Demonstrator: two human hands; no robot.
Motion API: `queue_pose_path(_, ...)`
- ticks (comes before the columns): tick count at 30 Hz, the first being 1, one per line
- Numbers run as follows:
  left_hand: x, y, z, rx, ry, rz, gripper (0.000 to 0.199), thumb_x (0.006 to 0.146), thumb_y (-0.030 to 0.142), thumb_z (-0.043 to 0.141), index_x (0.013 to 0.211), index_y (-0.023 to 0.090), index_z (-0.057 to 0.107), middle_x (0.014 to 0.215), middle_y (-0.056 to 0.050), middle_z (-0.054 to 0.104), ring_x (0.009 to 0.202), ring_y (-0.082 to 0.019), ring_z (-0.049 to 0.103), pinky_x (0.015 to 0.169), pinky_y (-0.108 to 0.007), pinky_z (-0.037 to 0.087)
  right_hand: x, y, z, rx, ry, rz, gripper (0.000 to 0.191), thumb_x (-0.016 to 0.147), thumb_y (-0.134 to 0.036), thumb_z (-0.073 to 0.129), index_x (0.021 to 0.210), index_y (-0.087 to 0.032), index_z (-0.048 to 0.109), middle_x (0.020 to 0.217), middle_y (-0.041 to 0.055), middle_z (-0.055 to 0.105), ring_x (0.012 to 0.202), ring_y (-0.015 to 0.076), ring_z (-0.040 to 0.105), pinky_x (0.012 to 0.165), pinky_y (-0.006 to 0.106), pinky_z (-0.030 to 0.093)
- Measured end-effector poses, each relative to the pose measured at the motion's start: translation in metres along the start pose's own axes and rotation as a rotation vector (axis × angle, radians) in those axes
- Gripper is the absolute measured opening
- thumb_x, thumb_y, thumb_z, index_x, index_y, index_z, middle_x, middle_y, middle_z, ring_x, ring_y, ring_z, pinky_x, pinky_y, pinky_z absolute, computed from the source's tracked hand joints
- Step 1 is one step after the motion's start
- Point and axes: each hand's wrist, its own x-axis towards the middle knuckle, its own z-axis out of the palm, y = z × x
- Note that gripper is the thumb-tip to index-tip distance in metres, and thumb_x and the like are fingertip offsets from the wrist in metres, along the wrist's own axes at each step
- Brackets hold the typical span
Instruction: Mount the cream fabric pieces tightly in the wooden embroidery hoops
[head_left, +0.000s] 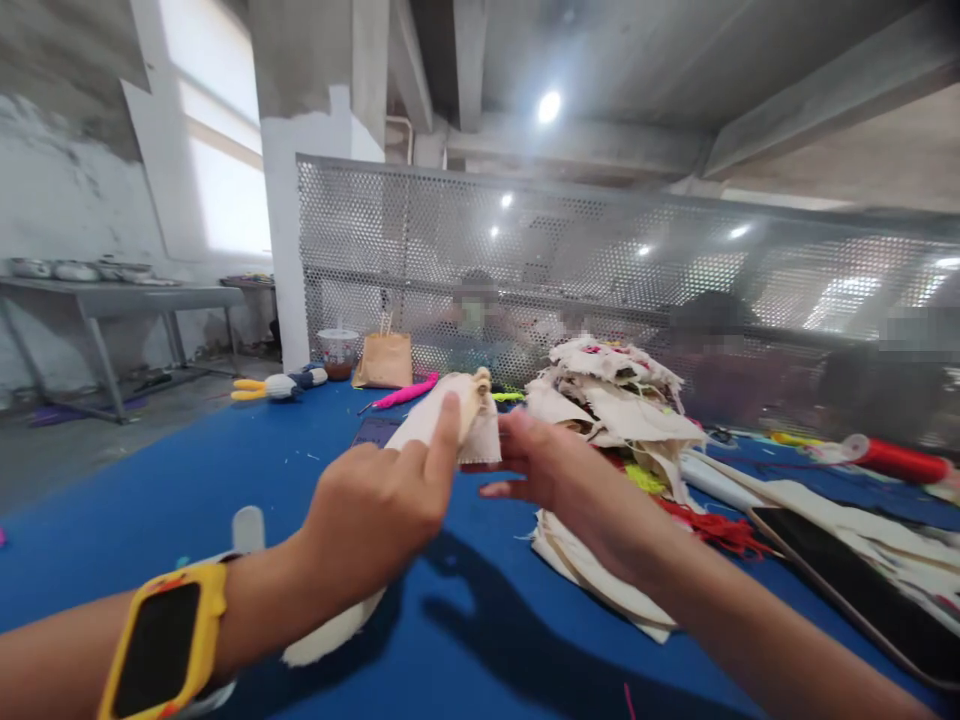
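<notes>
The scene is viewed from a single head-worn camera, aimed forward and slightly down across the blue table (225, 470), with the hands (375, 510) seen close up.

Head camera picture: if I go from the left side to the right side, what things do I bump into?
Yellow watch → left hand → cream cloth piece held in both hands → right hand → pile of cloth pieces → phone → red spool.
</notes>
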Motion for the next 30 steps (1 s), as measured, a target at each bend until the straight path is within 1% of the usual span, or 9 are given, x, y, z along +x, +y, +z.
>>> queue_pose_path(3,0.014,0.020,0.001,-0.253,-0.079,0.077,0.029,0.087,0.017,0.042,0.092,0.003,0.067,0.051,-0.006,0.056,0.040,-0.018,0.053,0.038,-0.029,0.033,-0.003,0.007,0.007,0.086,0.076,0.032,0.040,0.076,-0.056,0.063,0.086,-0.018,0.057,0.084,0.0042,0.063,0.078,0.0165,0.058,0.069,0.028,0.048)
queue_pose_path(6,0.024,0.024,-0.001,-0.478,-0.199,0.102,0.042,0.094,0.033,0.034,0.102,0.003,0.063,0.065,-0.010,0.061,0.051,-0.020,0.059,0.044,-0.029,0.042,-0.004,0.013,-0.006,0.096,0.157,0.045,0.034,0.080,-0.052,0.058,0.082,-0.018,0.053,0.074,0.0014,0.059,0.068,0.0146,0.055,0.065,0.027,0.045)
queue_pose_path(8,0.030,0.014,-0.002,-0.539,-0.178,0.057,0.042,0.096,0.035,0.034,0.113,0.006,0.058,0.082,-0.013,0.063,0.067,-0.022,0.062,0.057,-0.033,0.049,-0.004,0.014,-0.023,-0.080,0.099,-0.028,0.028,0.085,-0.046,0.053,0.085,-0.018,0.052,0.077,0.0019,0.059,0.069,0.0148,0.054,0.065,0.027,0.044)
queue_pose_path(11,0.042,-0.012,0.004,-0.569,-0.109,-0.011,0.032,0.095,0.032,0.040,0.106,0.010,0.061,0.099,-0.015,0.059,0.089,-0.026,0.059,0.078,-0.042,0.049,-0.007,0.009,-0.045,-0.576,0.066,-0.221,0.021,0.090,-0.035,0.047,0.076,-0.019,0.047,0.073,0.0005,0.054,0.067,0.0137,0.049,0.061,0.025,0.037)
queue_pose_path(14,0.054,-0.035,0.013,-0.797,-0.296,0.104,0.020,0.092,0.026,0.048,0.101,0.013,0.060,0.104,-0.011,0.059,0.092,-0.020,0.057,0.083,-0.035,0.047,-0.009,0.004,-0.051,-0.883,0.121,-0.328,0.027,0.092,-0.029,0.044,0.067,-0.021,0.035,0.062,-0.0032,0.045,0.058,0.0114,0.041,0.056,0.024,0.030)
queue_pose_path(17,0.066,-0.051,0.023,-0.971,-0.408,0.031,0.017,0.088,0.022,0.053,0.101,0.014,0.059,0.093,-0.005,0.063,0.080,-0.014,0.058,0.073,-0.025,0.045,-0.006,-0.002,-0.049,-0.973,0.086,-0.335,0.027,0.094,-0.029,0.042,0.069,-0.021,0.034,0.061,-0.0037,0.044,0.055,0.0108,0.040,0.054,0.023,0.028)
queue_pose_path(20,0.077,-0.062,0.042,-1.035,-0.481,0.012,0.020,0.086,0.028,0.052,0.092,0.013,0.065,0.082,-0.003,0.065,0.074,-0.013,0.056,0.067,-0.022,0.040,0.005,-0.012,-0.053,-1.049,0.025,-0.318,0.024,0.093,-0.030,0.042,0.072,-0.020,0.038,0.064,-0.0021,0.047,0.059,0.0119,0.043,0.057,0.024,0.028)
queue_pose_path(24,0.086,-0.065,0.082,-1.099,-0.573,-0.015,0.036,0.084,0.040,0.051,0.082,0.010,0.071,0.072,-0.004,0.063,0.064,-0.012,0.052,0.057,-0.021,0.034,0.039,-0.020,-0.074,-1.003,-0.057,-0.250,0.028,0.091,-0.038,0.046,0.072,-0.018,0.046,0.068,-0.0008,0.050,0.065,0.0128,0.045,0.059,0.025,0.029)
queue_pose_path(30,0.085,-0.044,0.137,-1.121,-0.680,-0.275,0.038,0.074,0.041,0.057,0.081,0.008,0.075,0.061,-0.003,0.063,0.056,-0.012,0.050,0.050,-0.021,0.029,0.090,0.014,-0.112,-0.711,-0.259,0.050,0.036,0.085,-0.051,0.051,0.074,-0.017,0.055,0.064,-0.0026,0.047,0.057,0.0105,0.041,0.052,0.024,0.027)
